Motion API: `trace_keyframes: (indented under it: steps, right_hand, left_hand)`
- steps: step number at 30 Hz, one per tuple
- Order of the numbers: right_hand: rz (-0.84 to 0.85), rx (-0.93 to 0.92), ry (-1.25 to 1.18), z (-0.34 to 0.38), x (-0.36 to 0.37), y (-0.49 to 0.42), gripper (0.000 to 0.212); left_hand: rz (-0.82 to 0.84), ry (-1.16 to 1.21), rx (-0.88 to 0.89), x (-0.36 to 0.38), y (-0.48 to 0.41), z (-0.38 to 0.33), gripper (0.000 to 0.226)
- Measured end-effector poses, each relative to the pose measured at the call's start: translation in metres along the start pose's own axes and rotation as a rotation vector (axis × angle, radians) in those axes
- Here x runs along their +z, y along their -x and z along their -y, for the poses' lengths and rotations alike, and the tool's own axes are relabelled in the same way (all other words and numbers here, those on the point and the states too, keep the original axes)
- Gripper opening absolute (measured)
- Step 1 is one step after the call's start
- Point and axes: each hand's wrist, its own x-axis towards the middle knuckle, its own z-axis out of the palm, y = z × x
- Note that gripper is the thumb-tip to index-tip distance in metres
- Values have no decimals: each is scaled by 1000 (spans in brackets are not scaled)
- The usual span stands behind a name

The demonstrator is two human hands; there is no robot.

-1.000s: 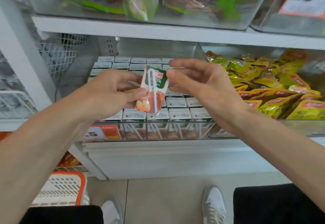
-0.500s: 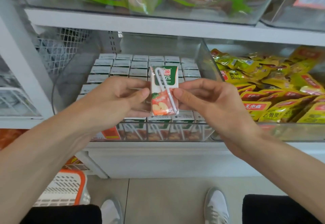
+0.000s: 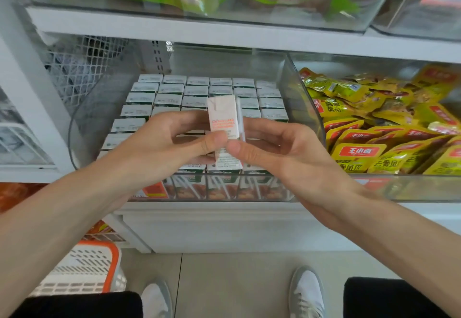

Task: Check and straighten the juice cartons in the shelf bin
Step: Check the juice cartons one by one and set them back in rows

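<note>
Both hands hold one small juice carton (image 3: 223, 120) upright above the clear shelf bin (image 3: 303, 108). Its white side with orange print faces me, and a straw runs down its right edge. My left hand (image 3: 162, 148) pinches it from the left with thumb and fingers. My right hand (image 3: 277, 150) pinches it from the right, thumb on the front. Below, several rows of juice cartons (image 3: 194, 93) stand packed in the bin, tops up. My hands hide the middle rows.
A neighbouring clear bin holds yellow snack packets (image 3: 379, 128). A shelf (image 3: 199, 33) with bagged goods hangs close overhead. A wire mesh panel (image 3: 77, 68) is at the left. An orange-and-white basket (image 3: 82, 270) sits on the floor by my left shoe.
The carton has been turned in my hands: the green and red front with the apple picture faced me before, and now its white printed side does. Both hands have stayed above the bin.
</note>
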Motion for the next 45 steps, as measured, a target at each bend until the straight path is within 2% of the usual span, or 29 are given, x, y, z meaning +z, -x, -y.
trace_keyframes:
  steps: [5, 7, 10, 13, 18, 24, 29, 33, 37, 40, 45]
  right_hand:
    - [-114, 30, -61, 0, -1, -6, 59]
    - [-144, 30, -57, -2, 0, -5, 54]
    - [-181, 3, 17, -5, -1, -6, 35]
    - [-177, 5, 38, -5, -1, -7, 28]
    - [-140, 2, -21, -2, 3, -5, 29]
    - [-107, 28, -24, 2, 3, -5, 39]
    - [-188, -16, 96, 3, 1, -8, 27]
    - [-248, -7, 38, 3, -1, -9, 25]
    - [-222, 5, -13, 3, -3, -6, 18]
    - [-196, 19, -16, 3, -2, -6, 19]
    - [-185, 4, 50, 4, 0, -4, 22]
  left_hand:
    - [9, 83, -28, 1, -4, 6, 31]
    - [34, 130, -53, 1, -5, 7, 35]
    - [52, 212, -72, -3, -5, 8, 39]
    - [-39, 223, -81, -7, -5, 10, 41]
    - [-175, 145, -66, -7, -7, 13, 42]
    - [-59, 109, -53, -3, -5, 10, 37]
    - [-109, 105, -52, -4, -5, 9, 43]
    - [-119, 181, -72, -5, -5, 9, 45]
    - [-144, 170, -70, -7, -5, 11, 39]
    - [-155, 163, -66, -7, -6, 12, 45]
    - [-86, 156, -28, -4, -4, 9, 43]
